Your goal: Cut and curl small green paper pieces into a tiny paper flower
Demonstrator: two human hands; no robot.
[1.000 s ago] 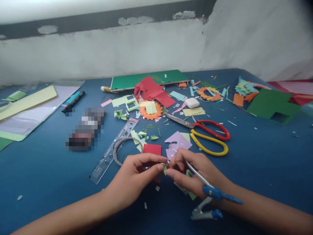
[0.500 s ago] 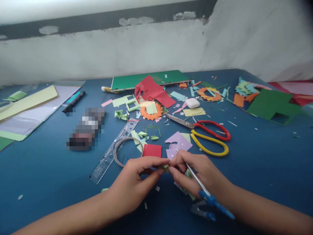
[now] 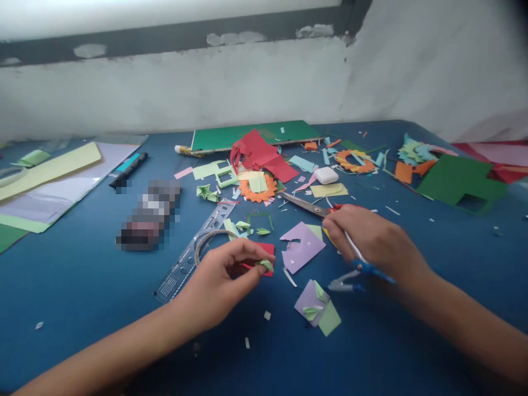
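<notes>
A small folded light green paper piece (image 3: 266,265) is pinched between the thumb and fingertips of my left hand (image 3: 226,275). My right hand (image 3: 367,236) has a drawing compass (image 3: 367,268) with blue and silver parts tucked in its grip. That same hand lies over the handles of the scissors (image 3: 303,203), covering most of the red and yellow loops; whether its fingers grip them I cannot tell. Below the hands lies a purple paper square (image 3: 306,301) with green folded bits on it. A torn purple paper (image 3: 303,247) sits between the hands, beside a red paper square (image 3: 268,250).
A clear ruler (image 3: 181,270) and a tape roll (image 3: 202,242) lie by my left hand. Beyond are a white eraser (image 3: 325,175), an orange paper ring (image 3: 270,192), red paper (image 3: 256,151) and a green board (image 3: 231,136). Dark green paper (image 3: 449,176) lies right.
My hands have come apart. The right hand moved right and away from me onto the scissors' handles, carrying the compass. My left hand keeps the green paper piece, slightly farther left.
</notes>
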